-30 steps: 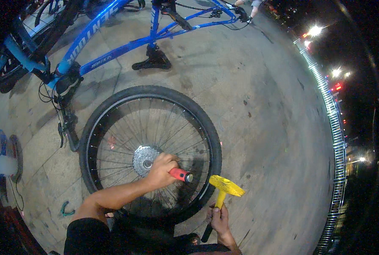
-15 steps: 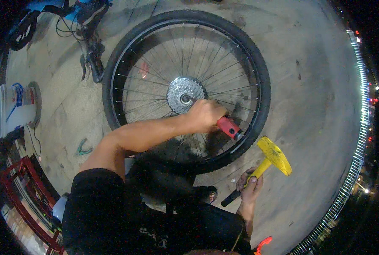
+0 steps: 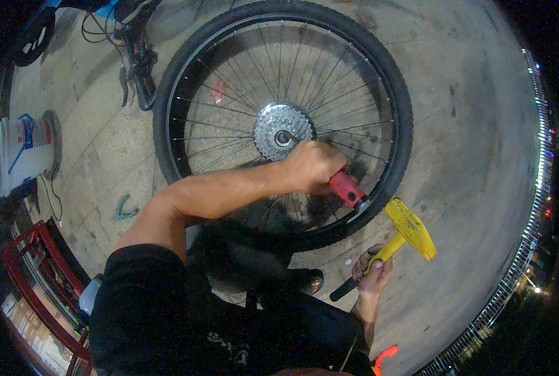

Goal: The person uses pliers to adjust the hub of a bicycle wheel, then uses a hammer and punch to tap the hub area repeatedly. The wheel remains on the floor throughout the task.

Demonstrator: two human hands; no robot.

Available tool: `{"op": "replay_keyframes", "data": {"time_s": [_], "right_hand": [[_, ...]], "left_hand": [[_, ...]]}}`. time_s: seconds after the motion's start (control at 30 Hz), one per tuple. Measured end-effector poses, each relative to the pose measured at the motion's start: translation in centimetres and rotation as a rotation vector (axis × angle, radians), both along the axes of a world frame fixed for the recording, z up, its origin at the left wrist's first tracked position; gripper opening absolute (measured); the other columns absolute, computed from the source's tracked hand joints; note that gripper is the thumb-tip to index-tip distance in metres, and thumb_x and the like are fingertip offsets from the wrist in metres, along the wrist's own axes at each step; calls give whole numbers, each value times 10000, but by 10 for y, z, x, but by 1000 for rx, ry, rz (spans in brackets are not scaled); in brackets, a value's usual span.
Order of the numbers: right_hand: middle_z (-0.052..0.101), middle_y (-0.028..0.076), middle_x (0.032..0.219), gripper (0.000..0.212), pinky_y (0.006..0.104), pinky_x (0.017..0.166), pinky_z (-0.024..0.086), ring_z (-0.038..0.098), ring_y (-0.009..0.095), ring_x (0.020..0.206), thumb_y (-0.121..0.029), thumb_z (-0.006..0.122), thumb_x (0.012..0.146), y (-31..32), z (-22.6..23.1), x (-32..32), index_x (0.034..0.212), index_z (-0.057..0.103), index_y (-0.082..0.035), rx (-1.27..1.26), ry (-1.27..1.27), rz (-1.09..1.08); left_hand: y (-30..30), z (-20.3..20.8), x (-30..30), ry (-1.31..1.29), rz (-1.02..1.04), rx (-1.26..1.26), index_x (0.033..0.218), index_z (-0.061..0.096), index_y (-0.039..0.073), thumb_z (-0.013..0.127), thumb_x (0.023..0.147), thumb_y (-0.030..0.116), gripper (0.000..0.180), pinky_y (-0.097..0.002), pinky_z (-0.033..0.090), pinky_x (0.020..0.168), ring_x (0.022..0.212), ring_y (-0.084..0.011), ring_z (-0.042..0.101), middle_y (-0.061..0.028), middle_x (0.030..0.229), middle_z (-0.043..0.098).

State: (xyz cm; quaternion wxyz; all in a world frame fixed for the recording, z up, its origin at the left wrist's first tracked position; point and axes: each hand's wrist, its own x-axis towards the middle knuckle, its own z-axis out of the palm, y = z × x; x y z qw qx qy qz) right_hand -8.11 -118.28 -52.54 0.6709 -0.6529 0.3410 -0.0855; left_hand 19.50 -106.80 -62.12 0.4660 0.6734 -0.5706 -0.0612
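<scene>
A bicycle wheel (image 3: 397,75) with a black tyre stands out below me, its silver cassette (image 3: 273,119) facing up. My left hand (image 3: 314,164) is wrapped round a red-handled tool (image 3: 345,188), just beside the cassette. A dark slim part runs from under that fist to the hub's centre; the fingers hide how the two join. The handle's metal end lies over the near right of the rim. My right hand (image 3: 375,274) grips a yellow hammer (image 3: 411,229) by its shaft, head up, outside the tyre and apart from the red tool. Its black grip end points toward me.
Far left lie a handlebar with a brake lever (image 3: 138,75) and cables. A white bucket (image 3: 32,153) is at the left, with green-handled pliers (image 3: 124,208) on the floor. A dark red metal frame (image 3: 47,276) stands lower left. An orange coil (image 3: 386,358) shows near the bottom.
The view has shifted, so the wheel appears higher and slightly to the right. Both hands keep their holds on the red-handled tool and the hammer, with little other visible change.
</scene>
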Motion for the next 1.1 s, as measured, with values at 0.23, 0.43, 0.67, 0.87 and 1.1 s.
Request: {"op": "replay_keyframes", "data": {"time_s": [0.23,0.43,0.67,0.87,1.1], "right_hand": [[411,21,617,449,231,394,322,380,91,452,-438,523,920,-2,1,1,1083,405,-37,13,-6,16],[449,40,695,467,228,423,342,404,93,490,-382,522,917,2,11,18,1180,369,-28,14,-6,-11],[451,36,705,550,223,451,359,406,96,500,-417,476,947,8,6,26,1288,347,-6,-260,-209,-26],[466,25,700,532,230,469,374,426,90,529,-418,444,953,6,9,27,1286,367,-11,-134,-66,82],[474,12,719,433,226,487,370,424,81,549,-354,435,958,-4,-24,5,1230,391,-20,3,106,77]], "left_hand": [[2,4,5,97,5,-31,809,537,89,765,539,275,400,-455,451,533,618,-356,581,-103,661,559],[-3,16,10,153,77,53,733,545,67,718,617,274,293,-459,465,555,607,-361,592,-131,621,565],[-6,18,4,158,112,53,672,541,79,671,639,233,205,-446,471,540,611,-358,601,-130,630,586],[-3,14,5,122,128,121,686,551,82,686,639,227,203,-429,471,539,612,-340,607,-122,630,584],[-16,13,-1,49,110,107,693,534,76,718,647,213,234,-417,459,520,587,-334,594,-113,618,570]]}}
